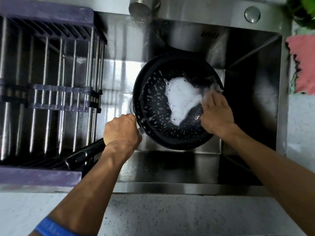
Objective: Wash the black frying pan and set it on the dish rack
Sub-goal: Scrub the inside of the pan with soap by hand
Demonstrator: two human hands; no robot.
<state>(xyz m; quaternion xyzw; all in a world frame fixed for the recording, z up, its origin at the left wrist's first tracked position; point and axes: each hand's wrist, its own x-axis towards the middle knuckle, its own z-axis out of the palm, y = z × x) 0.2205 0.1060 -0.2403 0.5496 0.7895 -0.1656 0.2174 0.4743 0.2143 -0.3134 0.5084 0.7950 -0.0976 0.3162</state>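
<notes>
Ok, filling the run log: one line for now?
stage: washing | left hand: grips frying pan handle | right hand: rubbing soapy inside | dish rack: unused

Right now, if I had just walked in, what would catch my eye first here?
The black pan held over the steel sink, a white patch of foam on its inside. The left hand grips its handle while the right hand rubs the far rim. To the left stands a dish rack with nothing visible in it.

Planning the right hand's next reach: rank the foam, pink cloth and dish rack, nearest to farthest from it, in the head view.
From the right hand:
1. Foam, in the pan, touching its fingers.
2. Pink cloth, on the counter, right of the sink.
3. Dish rack, far left.
</notes>
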